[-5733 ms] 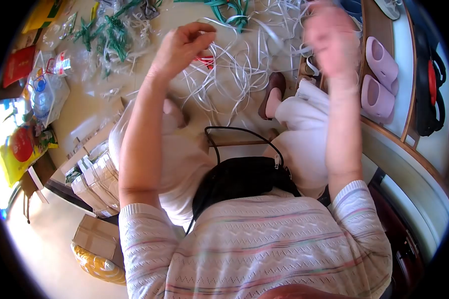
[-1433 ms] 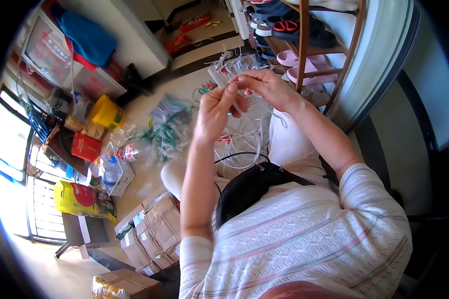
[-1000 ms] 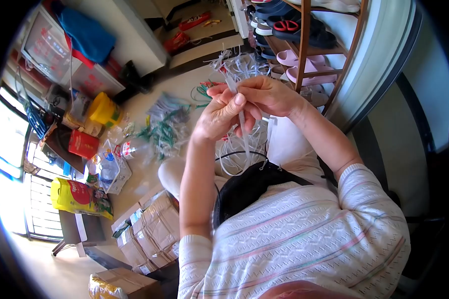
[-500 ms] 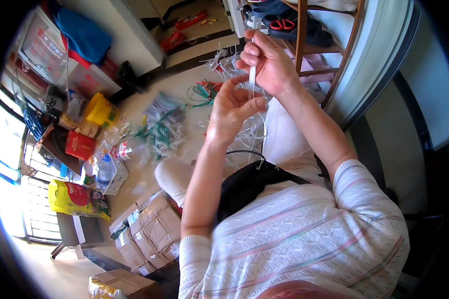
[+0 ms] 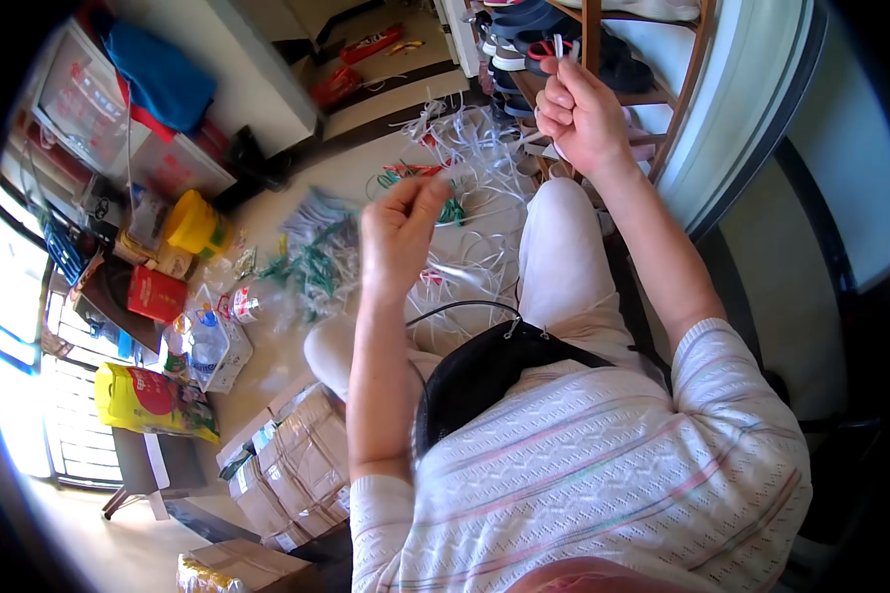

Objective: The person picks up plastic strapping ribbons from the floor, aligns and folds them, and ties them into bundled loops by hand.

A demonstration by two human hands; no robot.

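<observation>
white strip (image 5: 560, 45); visible length pointing forward

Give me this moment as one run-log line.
right hand: raised by shoe rack, gripping white strip | left hand: fingers pinched, hold unclear | hands: apart | floor: tangled white strips

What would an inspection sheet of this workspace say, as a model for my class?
Surface: pale floor, partly covered.
Job's things: white strip, its end above the right hand; more loose white strips tangled on the floor.
Clutter: green-and-clear heap, yellow bucket, red box, taped cartons.
Hands: right pinches the white strip; left hand pinched shut, contents unclear.
Cables: nothing seen that is clearly one.
Surroundings: wooden rack with shoes.
</observation>
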